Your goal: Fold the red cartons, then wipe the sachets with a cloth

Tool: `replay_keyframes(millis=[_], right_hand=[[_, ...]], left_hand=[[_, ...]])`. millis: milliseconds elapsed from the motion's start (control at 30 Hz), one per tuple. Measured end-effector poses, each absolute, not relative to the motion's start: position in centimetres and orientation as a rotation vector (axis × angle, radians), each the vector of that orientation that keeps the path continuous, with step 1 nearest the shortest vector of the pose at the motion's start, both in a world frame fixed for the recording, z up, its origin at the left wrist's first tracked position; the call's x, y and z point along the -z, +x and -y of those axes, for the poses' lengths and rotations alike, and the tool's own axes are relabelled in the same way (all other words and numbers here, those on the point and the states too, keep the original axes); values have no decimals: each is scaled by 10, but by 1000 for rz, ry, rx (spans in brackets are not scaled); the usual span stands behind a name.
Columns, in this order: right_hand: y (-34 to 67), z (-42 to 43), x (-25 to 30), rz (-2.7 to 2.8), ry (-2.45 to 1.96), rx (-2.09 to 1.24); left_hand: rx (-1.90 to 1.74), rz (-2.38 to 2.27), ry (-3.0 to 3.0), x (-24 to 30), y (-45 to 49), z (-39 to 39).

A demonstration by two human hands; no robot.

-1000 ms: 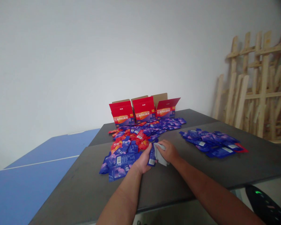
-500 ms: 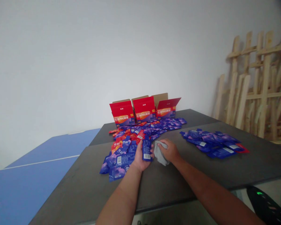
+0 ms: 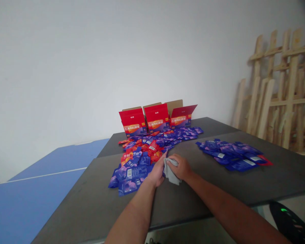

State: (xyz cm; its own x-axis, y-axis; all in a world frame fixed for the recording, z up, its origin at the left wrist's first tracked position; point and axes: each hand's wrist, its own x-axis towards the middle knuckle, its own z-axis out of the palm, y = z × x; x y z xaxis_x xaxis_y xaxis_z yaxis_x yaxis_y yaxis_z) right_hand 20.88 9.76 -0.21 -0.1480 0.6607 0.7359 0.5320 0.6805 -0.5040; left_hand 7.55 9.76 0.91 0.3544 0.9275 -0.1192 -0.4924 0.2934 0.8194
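Observation:
My left hand [image 3: 157,172] is closed on a blue pouch, which is turned nearly edge-on and mostly hidden by the hand and a cloth. A crumpled grey cloth [image 3: 171,175] is gripped in my right hand [image 3: 181,166] and lies against the pouch's right side. Just left of my left hand, a loose heap of blue pouches [image 3: 136,173] spreads over the dark table [image 3: 183,206]. Red pouches [image 3: 153,147] lie among blue ones beyond my hands.
Three open red boxes [image 3: 156,122] stand in a row at the back. To the right lies a separate pile of blue pouches [image 3: 228,151] with some red at its edge. A blue table [image 3: 48,183] adjoins on the left; wooden frames [image 3: 289,101] lean at the right wall.
My left hand has turned the pouch from face-on to nearly edge-on. My right hand has brought the grey cloth slightly left, against it.

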Motion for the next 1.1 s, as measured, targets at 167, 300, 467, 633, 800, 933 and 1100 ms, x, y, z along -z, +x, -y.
replay_keyframes(millis=[167,300,467,633,800,933,1100], right_hand=[[216,-108,2,1527,-1139,-260],[221,-115,4,1406,-1214,-316],[228,-126,9,1323,-1272,-351],[231,-125,6,1285,-1280,-351],[225,-108,2,1550,-1073,-231],[220,-101,5,1966,-864,-27],[220,-104,6,2135,-944,228]], left_hand=[[-927,-716,940,-9,72,-93],[-833,-688,959,-13,68,-92],[-803,-684,808,-15,65,-92],[-1069,-643,611,-16,62,-103],[-1385,-709,458,-13,59,-117],[-1415,-681,542,-11,63,-114],[-1326,-583,742,-11,72,-104]])
